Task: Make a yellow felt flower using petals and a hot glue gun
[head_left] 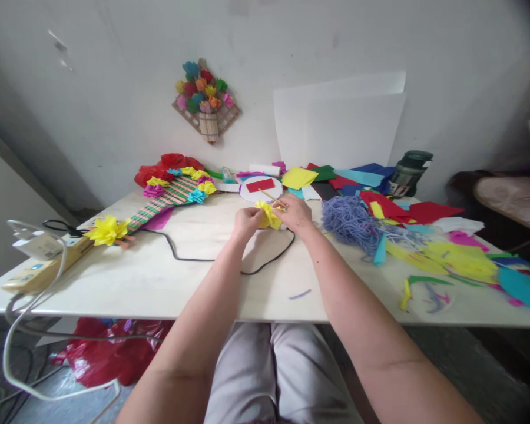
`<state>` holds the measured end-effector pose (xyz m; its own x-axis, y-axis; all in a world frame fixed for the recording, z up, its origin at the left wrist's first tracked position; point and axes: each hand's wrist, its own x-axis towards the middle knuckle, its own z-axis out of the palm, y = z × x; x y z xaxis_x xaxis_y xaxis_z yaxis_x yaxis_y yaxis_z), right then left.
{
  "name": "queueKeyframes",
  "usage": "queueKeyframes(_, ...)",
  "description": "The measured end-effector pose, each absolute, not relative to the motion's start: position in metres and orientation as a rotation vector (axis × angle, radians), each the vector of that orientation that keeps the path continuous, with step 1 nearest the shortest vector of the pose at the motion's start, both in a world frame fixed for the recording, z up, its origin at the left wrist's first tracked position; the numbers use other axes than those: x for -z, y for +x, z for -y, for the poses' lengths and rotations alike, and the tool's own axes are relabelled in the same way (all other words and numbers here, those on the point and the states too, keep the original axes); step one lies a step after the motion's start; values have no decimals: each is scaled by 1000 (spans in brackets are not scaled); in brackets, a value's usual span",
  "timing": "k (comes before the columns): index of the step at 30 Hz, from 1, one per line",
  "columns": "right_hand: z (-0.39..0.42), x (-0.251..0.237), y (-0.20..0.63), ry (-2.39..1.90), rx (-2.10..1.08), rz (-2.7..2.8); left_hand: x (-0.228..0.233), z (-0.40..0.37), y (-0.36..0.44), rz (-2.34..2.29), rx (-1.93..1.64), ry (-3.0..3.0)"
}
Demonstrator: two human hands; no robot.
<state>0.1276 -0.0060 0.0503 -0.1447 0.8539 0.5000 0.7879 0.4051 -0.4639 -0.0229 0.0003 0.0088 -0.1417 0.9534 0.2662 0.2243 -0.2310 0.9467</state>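
Over the middle of the table, a yellow crepe paper flower [268, 218] sits between my two hands. My left hand [246, 224] pinches the flower's left edge with closed fingers. From the closed fingers of my right hand [298, 214] a thin wooden stick [268, 195] points up and left, and those fingers also meet the flower's right side. Just behind is a round white disc [245, 193] with a red paper rectangle [260, 185] on it. My fingers partly cover the flower.
On the left lie a woven piece with paper flowers [168, 197] and a power strip [48, 268]. A black cable [189, 259] crosses the table. Blue-purple yarn [351, 222], coloured paper [461, 262] and a dark bottle [410, 174] are on the right.
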Motion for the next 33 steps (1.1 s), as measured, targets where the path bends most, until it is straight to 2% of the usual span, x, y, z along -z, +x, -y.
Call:
queueKeyframes(10,6,-48,126,-1469,-49,1943,-17,8,-20,-1642,-1434,1763)
queueKeyframes(16,4,-44,124,-1504,11,1938,-16,9,-19,-1660,-1419,1858)
queueKeyframes(33,2,-47,126,-1596,-84,1937,-14,11,-18,-1725,-1288,2307)
